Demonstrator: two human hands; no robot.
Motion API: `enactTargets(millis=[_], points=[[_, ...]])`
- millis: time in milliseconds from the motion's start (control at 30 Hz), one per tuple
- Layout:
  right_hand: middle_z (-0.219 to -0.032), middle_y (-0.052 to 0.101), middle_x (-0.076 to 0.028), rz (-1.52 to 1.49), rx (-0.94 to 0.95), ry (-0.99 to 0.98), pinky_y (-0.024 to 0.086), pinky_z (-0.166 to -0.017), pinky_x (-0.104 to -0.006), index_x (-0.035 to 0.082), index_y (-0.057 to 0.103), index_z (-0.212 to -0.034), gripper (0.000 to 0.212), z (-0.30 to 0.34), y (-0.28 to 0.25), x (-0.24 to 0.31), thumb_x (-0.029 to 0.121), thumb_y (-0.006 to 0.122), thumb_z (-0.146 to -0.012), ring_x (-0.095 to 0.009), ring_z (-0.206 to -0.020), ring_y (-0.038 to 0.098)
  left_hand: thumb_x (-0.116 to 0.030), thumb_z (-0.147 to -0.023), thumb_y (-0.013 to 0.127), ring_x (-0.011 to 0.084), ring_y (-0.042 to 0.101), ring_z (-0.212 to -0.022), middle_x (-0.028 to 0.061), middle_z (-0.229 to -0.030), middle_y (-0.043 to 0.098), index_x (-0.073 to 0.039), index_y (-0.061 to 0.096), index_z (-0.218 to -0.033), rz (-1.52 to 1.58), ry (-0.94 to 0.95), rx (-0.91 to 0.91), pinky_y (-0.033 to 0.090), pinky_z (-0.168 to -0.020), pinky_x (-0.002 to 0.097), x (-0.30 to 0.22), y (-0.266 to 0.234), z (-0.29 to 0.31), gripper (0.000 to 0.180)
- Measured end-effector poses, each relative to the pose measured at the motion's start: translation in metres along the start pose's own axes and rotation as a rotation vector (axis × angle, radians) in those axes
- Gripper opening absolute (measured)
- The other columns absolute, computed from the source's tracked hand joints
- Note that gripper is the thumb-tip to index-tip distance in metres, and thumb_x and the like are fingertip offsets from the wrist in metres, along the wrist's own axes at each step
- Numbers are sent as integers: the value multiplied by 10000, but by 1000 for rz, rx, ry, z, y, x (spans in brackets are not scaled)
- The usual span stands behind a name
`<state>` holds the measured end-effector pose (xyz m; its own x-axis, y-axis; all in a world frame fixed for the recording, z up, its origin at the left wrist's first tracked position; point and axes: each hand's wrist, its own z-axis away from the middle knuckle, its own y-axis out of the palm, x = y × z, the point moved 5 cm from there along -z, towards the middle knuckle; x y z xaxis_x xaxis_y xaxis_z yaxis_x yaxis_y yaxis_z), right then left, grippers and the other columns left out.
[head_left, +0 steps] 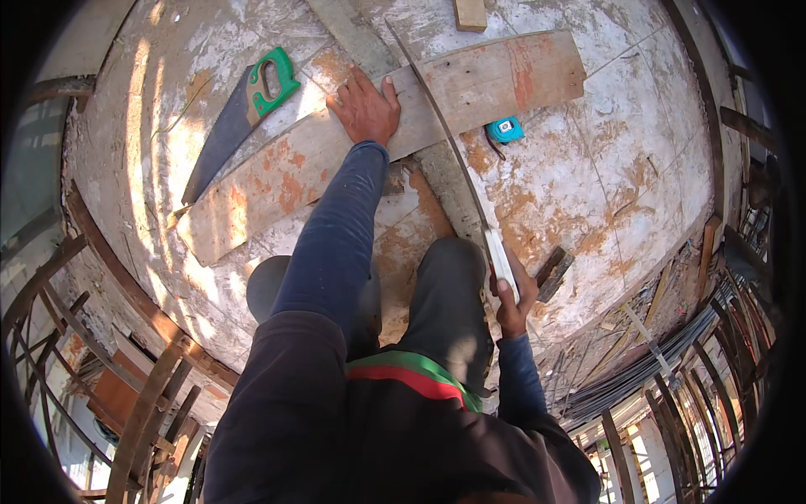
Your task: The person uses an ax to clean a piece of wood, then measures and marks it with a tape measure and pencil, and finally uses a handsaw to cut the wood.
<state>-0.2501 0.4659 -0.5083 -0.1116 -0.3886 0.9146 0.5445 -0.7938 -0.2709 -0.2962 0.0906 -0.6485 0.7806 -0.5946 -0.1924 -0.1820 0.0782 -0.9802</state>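
Note:
A long weathered wooden plank [470,88] lies slantwise in front of me, propped on another piece of timber [449,189] beneath it. My left hand [366,109] rests flat on the plank with its fingers spread. My right hand [514,294] is wrapped round the white handle of a hand saw [437,113]. The narrow blade, seen edge-on, crosses the plank to the right of my left hand. Whether its teeth have cut into the wood cannot be made out.
Left of the plank lies a second hand saw [243,118] with a green handle. A blue tape measure [505,129] sits beyond the blade. Small wood blocks [470,15] [552,273] lie on the stained floor [621,176]. Dark rods [638,361] are bundled at the right.

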Motion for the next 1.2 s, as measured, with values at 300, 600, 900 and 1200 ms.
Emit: enactTargets(millis=[300, 600, 900, 1200], points=[[-785, 673, -68, -182, -226, 111, 329, -481, -210, -114, 600, -1278, 672, -8, -47, 13, 418, 570, -868, -57, -543, 483, -460, -991, 429, 344, 538, -1191, 200, -1274, 599, 47, 427, -1432, 23, -5, -105, 254, -1070, 594, -3, 2, -17, 671], [-892, 700, -96, -165, -99, 176, 463, -661, -256, -42, 633, -1281, 551, 6, -36, 36, 297, 620, -847, -111, -690, 578, -497, -989, 409, 355, 534, -1220, 193, -1313, 590, 43, 424, -1440, 20, -18, -19, 245, -1085, 594, -13, 0, -24, 704], [-1252, 651, -256, 28, 47, 75, 461, -1009, -362, -90, 590, -1297, 625, 28, -39, 45, 384, 563, -890, -330, -1157, 652, -481, -980, 437, 343, 534, -1203, 189, -1278, 596, 41, 435, -1432, -14, -43, -12, 237, -1080, 618, 0, 4, -17, 691], [-824, 656, -64, -83, 33, -79, 406, -581, -238, -55, 589, -1328, 570, -116, 32, 21, 313, 595, -892, -92, -615, 517, -448, -990, 439, 354, 505, -1207, 192, -1279, 599, 48, 428, -1430, 75, -2, -14, 203, -1092, 623, -11, 2, -25, 663]])
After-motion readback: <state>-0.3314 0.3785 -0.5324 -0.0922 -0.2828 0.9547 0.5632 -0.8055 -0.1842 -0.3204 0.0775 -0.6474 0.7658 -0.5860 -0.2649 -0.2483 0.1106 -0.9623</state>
